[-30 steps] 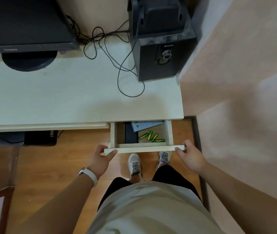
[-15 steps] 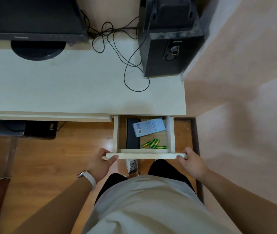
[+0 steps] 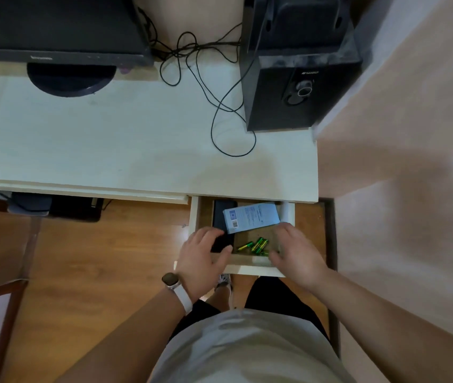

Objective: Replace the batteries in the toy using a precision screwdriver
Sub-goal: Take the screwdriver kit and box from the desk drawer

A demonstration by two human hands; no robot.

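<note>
The desk drawer (image 3: 250,269) is pulled out below the desk's right end. Inside lie several green batteries (image 3: 255,244), a light blue leaflet or packet (image 3: 251,217) and a long black case (image 3: 222,214). My left hand (image 3: 203,255) reaches into the drawer's left side, with fingers spread over the near end of the black case and the thumb beside it. My right hand (image 3: 294,252) hovers over the drawer's right side with relaxed fingers, close to the batteries. No toy or screwdriver is in sight.
A white desk (image 3: 137,150) carries a monitor (image 3: 54,29) at the back left, a black speaker (image 3: 300,78) at the back right and loose black cables (image 3: 220,111). A wall (image 3: 399,134) stands close on the right. Below is wooden floor (image 3: 95,258).
Both hands have let go of the drawer front and moved in over the drawer's contents. The drawer had been pulled further out before that.
</note>
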